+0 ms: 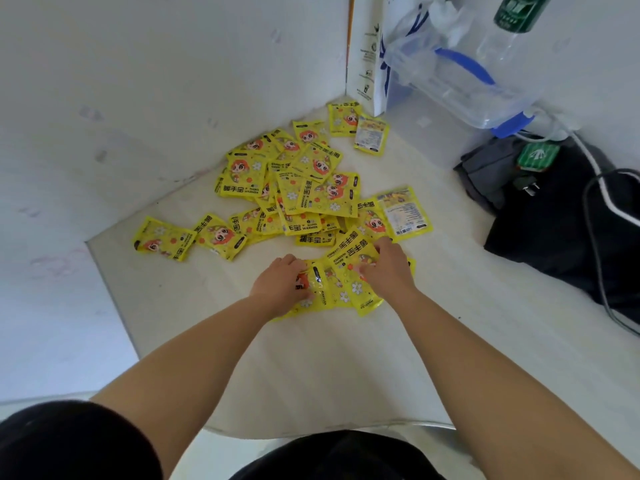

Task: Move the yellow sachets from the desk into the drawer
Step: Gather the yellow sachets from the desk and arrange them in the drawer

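Observation:
Several yellow hand-warmer sachets [294, 192] lie scattered in a loose pile across the cream desk [311, 368], reaching back into the corner. At the pile's near edge a small bunch of sachets [341, 289] sits between my hands. My left hand [282, 284] curls over the bunch's left side and grips it. My right hand [388, 268] pinches the right side, fingers curled onto the top sachet. No drawer is in view.
White walls close the desk on the left and back. A clear plastic box with blue handle [460, 77] and a white paper bag [367, 53] stand in the far corner. A black bag [561, 216] with cables [602, 209] fills the right side.

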